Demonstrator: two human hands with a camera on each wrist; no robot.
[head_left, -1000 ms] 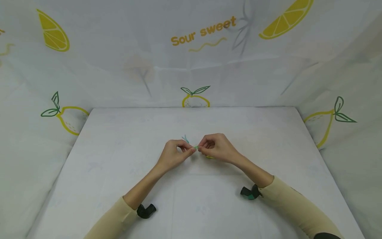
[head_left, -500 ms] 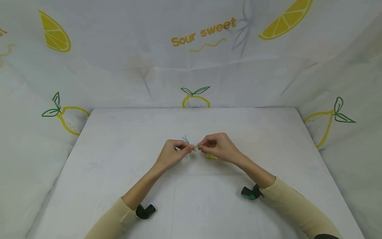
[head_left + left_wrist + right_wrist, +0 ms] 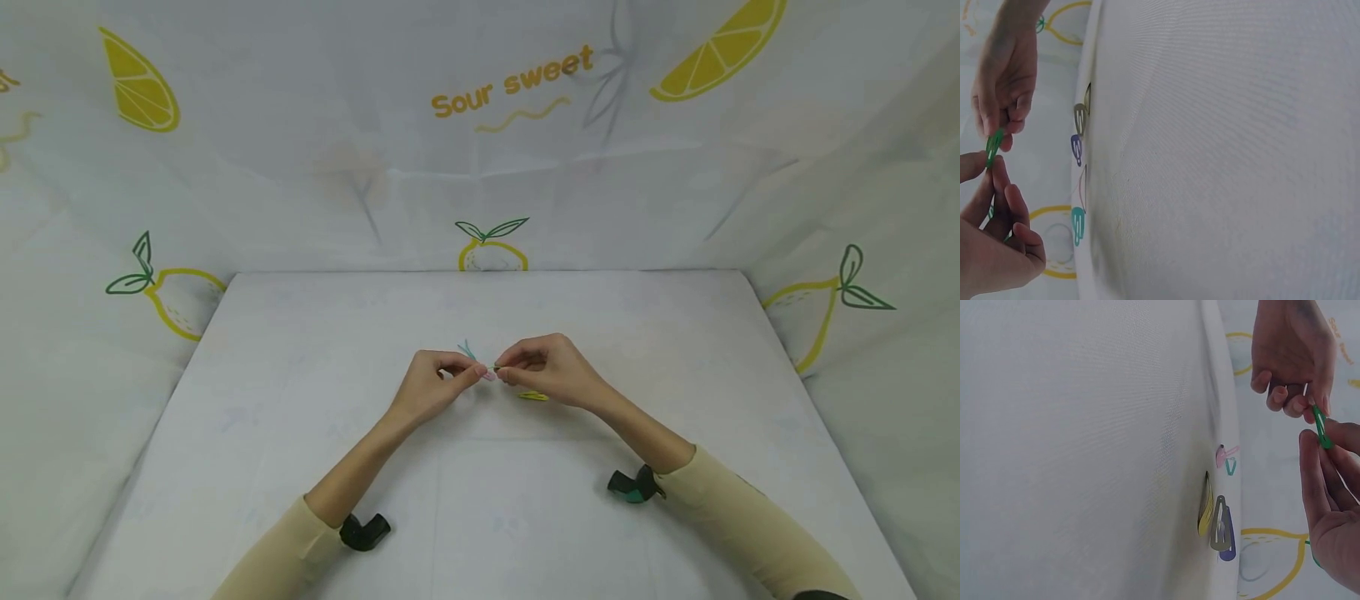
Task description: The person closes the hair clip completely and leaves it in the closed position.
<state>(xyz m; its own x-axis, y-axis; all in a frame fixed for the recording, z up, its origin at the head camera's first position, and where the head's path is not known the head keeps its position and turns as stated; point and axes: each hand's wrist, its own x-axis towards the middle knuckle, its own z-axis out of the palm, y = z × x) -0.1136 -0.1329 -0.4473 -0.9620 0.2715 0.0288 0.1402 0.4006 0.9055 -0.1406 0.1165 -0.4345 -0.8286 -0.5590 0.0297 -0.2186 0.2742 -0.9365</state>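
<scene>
A green snap hair clip (image 3: 1321, 427) is pinched between both hands above the table. My left hand (image 3: 437, 383) holds one end with thumb and fingertips; my right hand (image 3: 551, 367) pinches the other end. In the left wrist view the same green clip (image 3: 993, 149) stands nearly in line between the two sets of fingertips. Under and around the hands lie more snap clips: a teal one (image 3: 467, 348), a pink one (image 3: 490, 376) and a yellow one (image 3: 533, 396). A grey clip (image 3: 1219, 532) and a purple one (image 3: 1230, 542) show in the right wrist view.
The white-covered table (image 3: 480, 517) stretches around the hands. Behind it hangs a white cloth (image 3: 300, 125) with lemon prints, also on both sides. A black wrist mount (image 3: 365, 532) sits under the left forearm, another mount (image 3: 634, 485) under the right.
Both hands stay nearly in place, still gripping the green clip, which now looks thinner from above. The pink clip shows more between the fingertips, and the yellow clip is less covered by the right hand.
</scene>
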